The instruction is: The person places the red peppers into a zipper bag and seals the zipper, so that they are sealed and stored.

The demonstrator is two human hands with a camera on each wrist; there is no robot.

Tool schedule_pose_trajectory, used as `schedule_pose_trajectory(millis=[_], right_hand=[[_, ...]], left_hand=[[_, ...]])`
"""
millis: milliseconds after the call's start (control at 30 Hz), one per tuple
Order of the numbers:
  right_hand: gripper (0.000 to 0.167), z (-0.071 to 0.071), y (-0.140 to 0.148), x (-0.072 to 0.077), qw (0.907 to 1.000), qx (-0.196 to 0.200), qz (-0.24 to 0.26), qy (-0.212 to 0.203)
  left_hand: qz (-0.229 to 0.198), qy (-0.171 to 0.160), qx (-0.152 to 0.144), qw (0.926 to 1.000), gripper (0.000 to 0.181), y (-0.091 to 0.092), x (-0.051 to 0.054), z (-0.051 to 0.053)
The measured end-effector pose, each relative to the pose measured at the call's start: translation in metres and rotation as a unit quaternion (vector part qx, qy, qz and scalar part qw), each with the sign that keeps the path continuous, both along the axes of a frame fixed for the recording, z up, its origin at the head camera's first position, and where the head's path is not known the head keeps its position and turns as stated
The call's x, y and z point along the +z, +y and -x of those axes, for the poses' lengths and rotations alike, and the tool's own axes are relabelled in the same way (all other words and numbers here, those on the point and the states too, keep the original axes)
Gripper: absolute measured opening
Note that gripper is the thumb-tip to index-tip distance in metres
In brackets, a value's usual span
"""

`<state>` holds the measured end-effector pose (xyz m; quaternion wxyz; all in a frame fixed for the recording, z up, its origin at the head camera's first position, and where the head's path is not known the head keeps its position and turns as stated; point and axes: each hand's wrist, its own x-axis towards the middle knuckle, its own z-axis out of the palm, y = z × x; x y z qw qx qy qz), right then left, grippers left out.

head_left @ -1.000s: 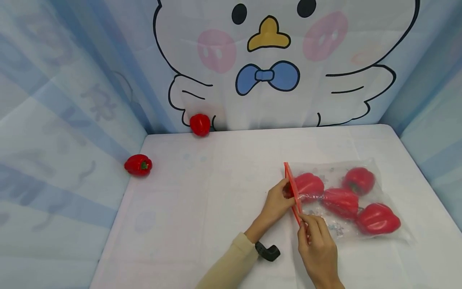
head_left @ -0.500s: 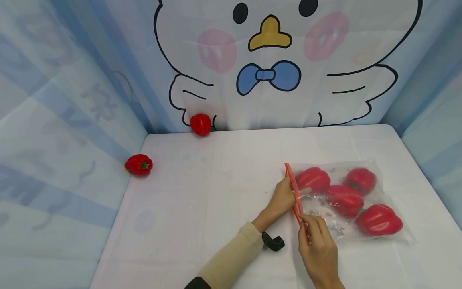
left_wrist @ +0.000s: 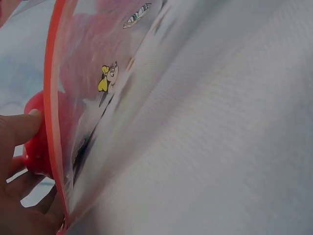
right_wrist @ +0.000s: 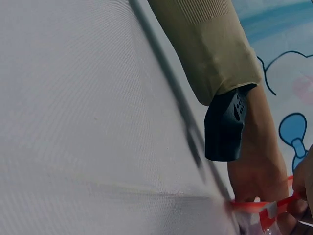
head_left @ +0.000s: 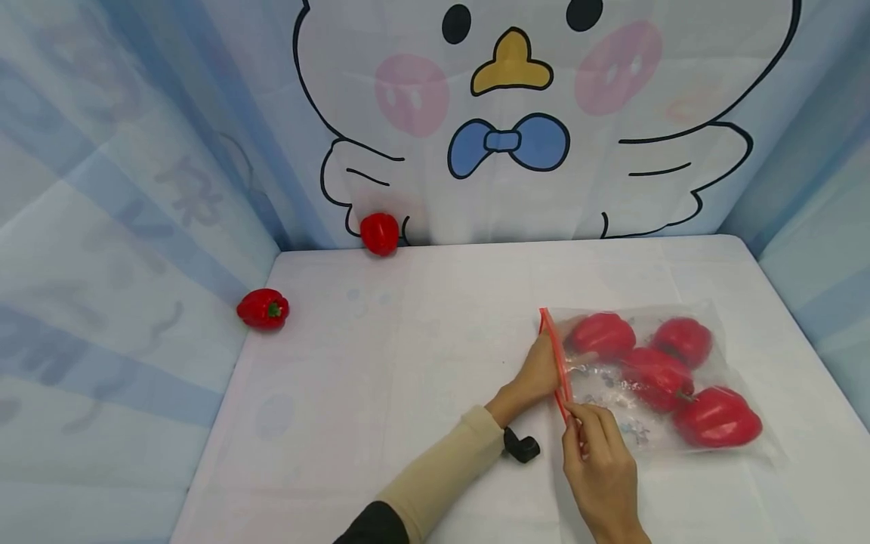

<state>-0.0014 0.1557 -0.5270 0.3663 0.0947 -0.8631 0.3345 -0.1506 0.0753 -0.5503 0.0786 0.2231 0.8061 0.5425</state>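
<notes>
A clear zip bag (head_left: 612,397) with an orange-red zip strip (head_left: 556,347) lies on the right of the table, several red bell peppers inside. My left hand (head_left: 539,370) reaches through the bag's mouth, and its fingertips show through the plastic against the nearest bell pepper (head_left: 601,336). In the left wrist view, the thumb and fingers of that hand (left_wrist: 19,171) hold the bell pepper (left_wrist: 35,147) behind the strip. My right hand (head_left: 601,468) pinches the near end of the bag's mouth. The right wrist view catches only part of this hand (right_wrist: 304,188) at the strip.
Two more red bell peppers lie outside the bag: one pepper (head_left: 263,309) at the table's left edge, another (head_left: 380,234) at the back edge against the printed cloth (head_left: 503,196). A black wrist-worn device (head_left: 522,446) sits under my left wrist.
My left hand has moved right and deeper into the bag, taking the bell pepper with it. The other bagged peppers have shifted slightly right. My right hand stays at the bag's edge.
</notes>
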Motion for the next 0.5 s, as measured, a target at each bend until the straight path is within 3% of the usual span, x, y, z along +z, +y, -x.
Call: schedule_pose_trajectory(millis=[100,300,500], right_hand=[[0.030,0.0000,0.0000,-0.0006,1.0000,0.000,0.000,0.000],[0.031,0.0000,0.0000,-0.0019,1.0000,0.005,0.002,0.000],[0.030,0.0005,0.0000,-0.0019,1.0000,0.004,0.000,0.004]], left_hand=[[0.021,0.029,-0.011,0.9993,0.067,0.0019,0.0001,0.0017],[0.048,0.048,-0.008,0.9977,0.066,0.0046,-0.0015,0.0051],[0.042,0.034,0.000,0.9985,0.066,0.0087,-0.0025,0.0065]])
